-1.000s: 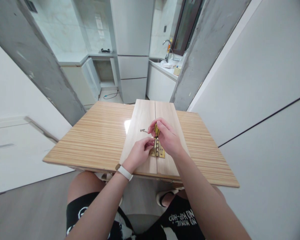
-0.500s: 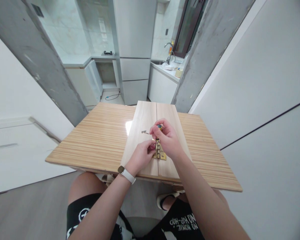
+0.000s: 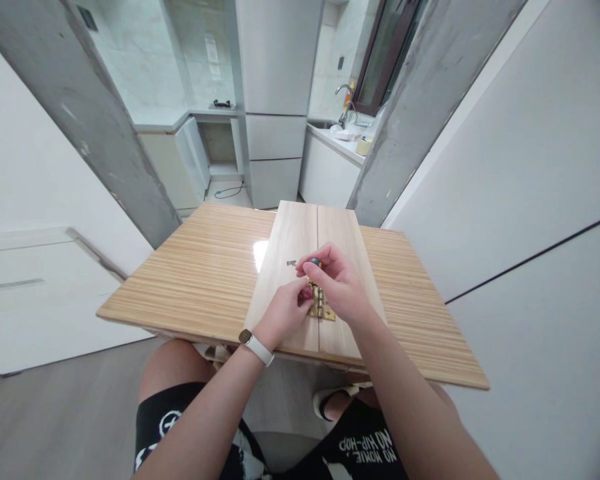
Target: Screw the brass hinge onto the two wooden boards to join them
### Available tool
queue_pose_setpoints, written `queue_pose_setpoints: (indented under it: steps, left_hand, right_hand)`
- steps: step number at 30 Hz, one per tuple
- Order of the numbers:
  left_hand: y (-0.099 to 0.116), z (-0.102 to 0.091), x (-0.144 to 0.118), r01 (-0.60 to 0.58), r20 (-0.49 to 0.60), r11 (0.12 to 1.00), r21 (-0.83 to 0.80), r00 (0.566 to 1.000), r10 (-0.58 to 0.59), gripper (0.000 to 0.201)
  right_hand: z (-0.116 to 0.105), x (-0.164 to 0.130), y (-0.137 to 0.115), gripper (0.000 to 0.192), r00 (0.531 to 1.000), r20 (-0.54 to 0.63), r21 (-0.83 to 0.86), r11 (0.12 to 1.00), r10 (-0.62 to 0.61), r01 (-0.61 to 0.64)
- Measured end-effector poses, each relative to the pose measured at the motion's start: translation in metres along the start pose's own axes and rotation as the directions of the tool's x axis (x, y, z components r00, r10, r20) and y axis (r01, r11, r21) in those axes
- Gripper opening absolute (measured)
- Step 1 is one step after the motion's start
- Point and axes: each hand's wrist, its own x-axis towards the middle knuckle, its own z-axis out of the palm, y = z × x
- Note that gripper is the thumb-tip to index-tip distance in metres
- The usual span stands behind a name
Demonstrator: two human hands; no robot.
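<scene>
My right hand [image 3: 339, 280] is closed around the dark and yellow handle of a small screwdriver [image 3: 315, 262], which stands roughly upright over the brass hinge [image 3: 326, 311]. The hinge lies open across the seam between two pale boards, the left board [image 3: 296, 230] and the right board [image 3: 341, 230]. Thumb and fingers of my left hand [image 3: 286, 310] are pinched together at the left leaf of the hinge, close to the screwdriver's lower end. What they hold is hidden. A few loose screws [image 3: 291, 263] rest on the left board, just beyond my left fingers.
Both boards lie on a wood-grain table [image 3: 205, 267], whose near edge is just above my knees. A white panel [image 3: 530, 167] rises at the right. Beyond the table are a fridge [image 3: 277, 60] and a sink counter [image 3: 330, 143].
The camera view has shifted slightly, moving the scene a little to the right. My right hand has turned a little with the screwdriver handle. The left hand stays at the hinge.
</scene>
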Motion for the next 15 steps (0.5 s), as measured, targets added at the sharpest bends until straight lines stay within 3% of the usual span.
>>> queue_pose_setpoints:
  steps: [4, 9, 12, 15]
  left_hand:
    - [0.0014, 0.0001, -0.0002, 0.012, 0.019, 0.999, -0.032, 1.000, -0.012, 0.015]
    - [-0.0013, 0.0004, -0.0003, 0.023, 0.007, 1.000, -0.003, 1.000, -0.023, 0.013]
    - [-0.0026, 0.0004, -0.0004, 0.024, 0.006, 1.000, 0.020, 1.000, -0.024, 0.013]
    - [-0.0021, 0.0006, -0.0002, 0.015, 0.001, 1.000, 0.020, 1.000, -0.015, 0.013]
  right_hand:
    - [0.0005, 0.0030, 0.0004, 0.031, 1.000, -0.025, 0.045, 0.999, 0.011, -0.010]
    - [-0.0048, 0.0033, 0.0025, 0.021, 0.992, 0.116, 0.147, 0.987, 0.044, -0.061]
    - [-0.0067, 0.0027, 0.0036, 0.026, 0.987, 0.151, 0.107, 0.992, 0.051, -0.067]
    - [-0.0059, 0.0022, 0.0029, 0.023, 0.993, 0.102, 0.053, 0.997, 0.053, -0.058]
